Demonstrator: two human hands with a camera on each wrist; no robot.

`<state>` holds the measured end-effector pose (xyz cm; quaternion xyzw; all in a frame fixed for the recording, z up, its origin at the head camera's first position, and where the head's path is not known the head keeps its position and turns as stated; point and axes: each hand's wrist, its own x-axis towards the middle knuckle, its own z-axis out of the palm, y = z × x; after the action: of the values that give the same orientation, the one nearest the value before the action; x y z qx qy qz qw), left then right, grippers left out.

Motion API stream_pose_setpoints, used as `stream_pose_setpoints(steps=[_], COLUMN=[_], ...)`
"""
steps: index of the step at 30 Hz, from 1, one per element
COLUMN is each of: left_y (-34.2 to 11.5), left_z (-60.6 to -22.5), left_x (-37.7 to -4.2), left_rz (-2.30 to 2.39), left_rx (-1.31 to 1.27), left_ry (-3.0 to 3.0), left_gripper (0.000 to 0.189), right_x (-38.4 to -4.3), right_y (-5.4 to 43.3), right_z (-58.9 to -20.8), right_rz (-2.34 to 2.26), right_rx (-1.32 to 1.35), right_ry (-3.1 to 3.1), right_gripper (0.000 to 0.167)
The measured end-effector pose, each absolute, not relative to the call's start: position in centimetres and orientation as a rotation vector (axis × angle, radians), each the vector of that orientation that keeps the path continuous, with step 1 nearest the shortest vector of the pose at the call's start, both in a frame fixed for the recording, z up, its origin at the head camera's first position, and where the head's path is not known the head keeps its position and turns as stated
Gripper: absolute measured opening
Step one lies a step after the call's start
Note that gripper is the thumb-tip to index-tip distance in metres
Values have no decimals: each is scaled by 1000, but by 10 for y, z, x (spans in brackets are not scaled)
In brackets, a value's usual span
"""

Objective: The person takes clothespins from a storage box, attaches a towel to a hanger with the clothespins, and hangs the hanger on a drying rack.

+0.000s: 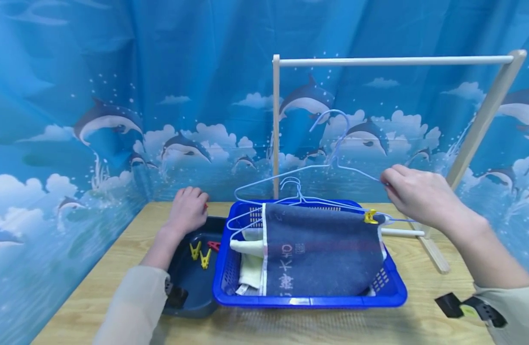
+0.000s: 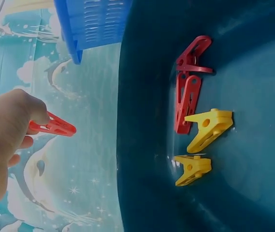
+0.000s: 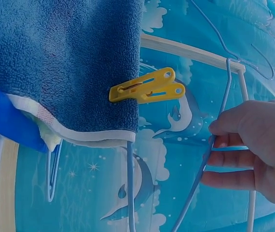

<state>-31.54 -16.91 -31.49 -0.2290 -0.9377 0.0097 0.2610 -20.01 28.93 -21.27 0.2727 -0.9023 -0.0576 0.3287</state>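
Observation:
My left hand [image 1: 188, 211] is above the back of the dark basin [image 1: 188, 282], pinching a red clothespin [image 2: 55, 125]. My right hand [image 1: 419, 194] pinches one sloping arm of a light-blue wire hanger [image 3: 229, 82] between thumb and fingers. A dark blue towel [image 1: 320, 254] with white edging hangs over the hanger. Its right corner is held by a yellow clothespin [image 3: 140, 89]. The towel's lower part hangs in front of the blue basket [image 1: 311, 301], covering much of its inside.
Two yellow clothespins [image 2: 210, 128] and some red clothespins [image 2: 188, 101] lie in the basin. More hangers [image 1: 299, 191] and a pale cloth [image 1: 250, 268] are at the basket. Behind stands a wooden rack [image 1: 484, 117] with a white crossbar [image 1: 393, 61].

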Motion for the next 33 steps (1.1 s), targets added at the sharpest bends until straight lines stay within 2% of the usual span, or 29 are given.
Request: stream_pose_setpoints(steps=[10,20,33], left_y=[-173,-169,-151], left_z=[-301,-286,-279], left_x=[-307,-296,-279], left_rz=[-42,-68,77], left_rx=[-636,-601,-781], left_ry=[-2366,-2482,-2264], left_gripper=[21,28,21], right_x=[-201,-200,-199], right_y=[289,290,288], right_z=[-213,-214,-214], right_rz=[-154,-148,-136], right_rx=[737,728,719], right_ry=[-2322,-2331,-2359], right_gripper=[6,7,7])
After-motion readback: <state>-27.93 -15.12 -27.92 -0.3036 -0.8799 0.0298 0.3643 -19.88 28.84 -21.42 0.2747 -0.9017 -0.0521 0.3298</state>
